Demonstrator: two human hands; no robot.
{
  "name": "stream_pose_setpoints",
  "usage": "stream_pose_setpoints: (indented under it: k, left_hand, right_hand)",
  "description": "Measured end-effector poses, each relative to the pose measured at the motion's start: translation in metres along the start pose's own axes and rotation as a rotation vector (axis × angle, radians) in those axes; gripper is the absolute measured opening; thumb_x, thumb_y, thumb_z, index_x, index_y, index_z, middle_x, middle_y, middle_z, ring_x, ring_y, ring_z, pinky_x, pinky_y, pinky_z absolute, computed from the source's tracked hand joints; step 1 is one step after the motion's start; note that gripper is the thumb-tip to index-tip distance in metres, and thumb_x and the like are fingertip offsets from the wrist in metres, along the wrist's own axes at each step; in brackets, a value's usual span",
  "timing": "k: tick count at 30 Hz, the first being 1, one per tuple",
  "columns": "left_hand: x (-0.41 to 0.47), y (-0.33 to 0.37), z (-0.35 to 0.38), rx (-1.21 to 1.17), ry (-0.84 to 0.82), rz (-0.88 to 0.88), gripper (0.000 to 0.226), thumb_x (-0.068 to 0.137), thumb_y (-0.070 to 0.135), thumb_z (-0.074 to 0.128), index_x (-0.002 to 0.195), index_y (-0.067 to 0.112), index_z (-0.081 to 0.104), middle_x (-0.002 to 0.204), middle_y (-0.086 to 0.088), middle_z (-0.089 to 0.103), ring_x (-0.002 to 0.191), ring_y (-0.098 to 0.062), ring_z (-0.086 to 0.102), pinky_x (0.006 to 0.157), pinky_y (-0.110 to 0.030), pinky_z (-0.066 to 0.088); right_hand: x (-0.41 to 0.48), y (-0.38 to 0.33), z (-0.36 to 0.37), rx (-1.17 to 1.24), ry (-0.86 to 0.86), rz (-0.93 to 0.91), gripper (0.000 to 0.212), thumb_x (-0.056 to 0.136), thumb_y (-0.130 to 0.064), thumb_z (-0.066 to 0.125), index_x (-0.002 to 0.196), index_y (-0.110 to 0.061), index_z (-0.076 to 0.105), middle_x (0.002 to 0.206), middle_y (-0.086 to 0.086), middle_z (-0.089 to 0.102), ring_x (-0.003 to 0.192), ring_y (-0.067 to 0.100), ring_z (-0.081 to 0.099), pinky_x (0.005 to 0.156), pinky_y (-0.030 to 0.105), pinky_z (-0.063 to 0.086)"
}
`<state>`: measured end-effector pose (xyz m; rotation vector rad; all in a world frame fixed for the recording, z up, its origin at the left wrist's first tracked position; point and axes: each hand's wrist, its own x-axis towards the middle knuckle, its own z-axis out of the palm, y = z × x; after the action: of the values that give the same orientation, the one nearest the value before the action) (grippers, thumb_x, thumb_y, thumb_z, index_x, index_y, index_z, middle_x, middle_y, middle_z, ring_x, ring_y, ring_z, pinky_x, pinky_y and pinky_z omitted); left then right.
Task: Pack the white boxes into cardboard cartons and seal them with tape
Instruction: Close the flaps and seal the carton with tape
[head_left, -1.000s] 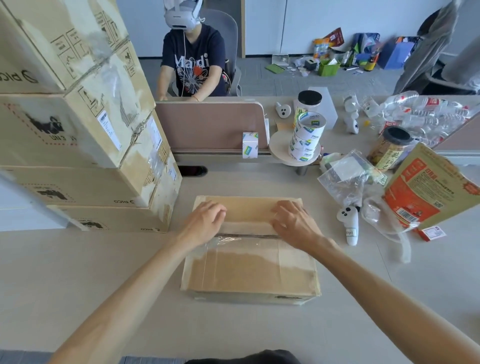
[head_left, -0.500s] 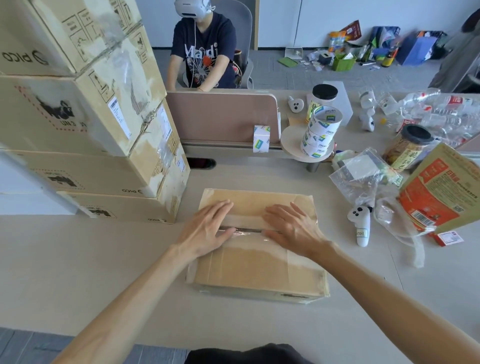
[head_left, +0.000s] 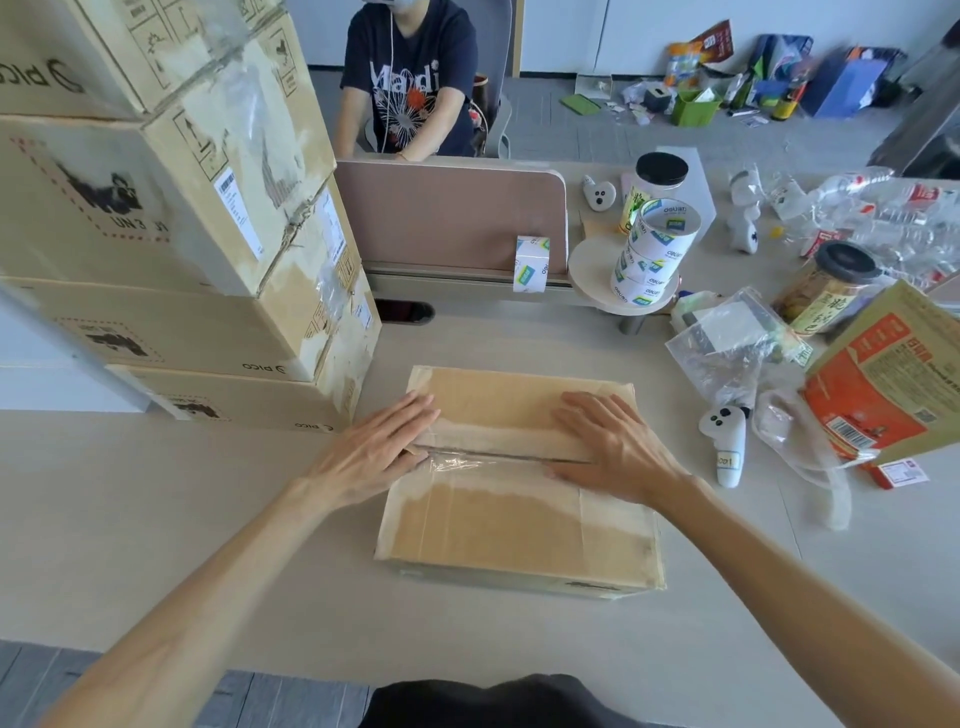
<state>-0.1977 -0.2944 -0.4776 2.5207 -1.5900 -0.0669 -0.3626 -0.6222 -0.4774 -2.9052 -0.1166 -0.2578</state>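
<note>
Pressed left grip (head_left: 374, 457) and right grip (head_left: 608, 447) flat, fingers straight, on taped carton (head_left: 519, 525), middle of bench (head_left: 156, 519), at either end of seam (head_left: 493, 457). Flanked right by controller (head_left: 724, 436) and plastic bags (head_left: 727, 343), left by stacked cartons (head_left: 182, 208). Further back: tape rolls (head_left: 649, 254), divider (head_left: 447, 218). Couldn't see inside carton; cropped seated person (head_left: 410, 83) at top edge.

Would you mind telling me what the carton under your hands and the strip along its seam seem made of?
The carton looks like brown cardboard, matte, with pale scuffed patches. The strip seems clear plastic tape: glossy, wrinkled highlights.
</note>
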Motion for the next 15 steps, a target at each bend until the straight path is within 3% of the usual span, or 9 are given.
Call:
stream_pose_setpoints:
  k: [3,8,12,15]
  left_hand:
    - [-0.002,-0.005,0.003,-0.002,-0.047,0.012,0.06,0.102,0.049,0.016,0.156,0.024,0.011,0.164,0.004,0.001,0.15,-0.008,-0.004,0.121,-0.03,0.006]
    - [-0.003,-0.007,0.006,-0.061,-0.074,0.011,0.062,0.1,0.048,0.027,0.156,0.026,0.009,0.164,0.006,-0.002,0.15,-0.009,-0.005,0.121,-0.034,0.007]
    - [-0.002,0.001,0.004,-0.144,-0.081,-0.04,0.068,0.096,0.058,0.029,0.155,0.027,0.015,0.163,0.009,0.0,0.149,-0.005,-0.007,0.122,-0.036,0.004]
    - [0.006,0.014,0.006,-0.143,0.018,-0.126,0.064,0.098,0.058,0.015,0.15,0.026,0.035,0.161,0.006,0.02,0.149,-0.005,0.007,0.121,-0.048,0.007]
  right_hand:
    - [-0.008,0.008,0.003,0.0,-0.024,0.015,0.075,0.09,-0.066,0.05,0.141,-0.013,0.051,0.15,0.01,0.043,0.138,0.029,0.04,0.116,0.047,0.031]
    - [-0.014,0.009,0.003,-0.022,-0.116,0.055,0.076,0.095,-0.07,0.027,0.155,-0.024,0.027,0.163,0.003,0.021,0.151,0.02,0.013,0.124,0.036,0.003]
    - [-0.015,0.01,0.004,-0.039,-0.141,0.049,0.076,0.094,-0.07,0.031,0.155,-0.024,0.026,0.162,0.002,0.022,0.151,0.021,0.014,0.123,0.037,0.004]
    - [-0.009,0.006,0.003,0.041,-0.069,0.12,0.065,0.096,-0.063,0.03,0.146,-0.025,0.043,0.151,0.0,0.036,0.142,0.021,0.03,0.119,0.033,0.01]
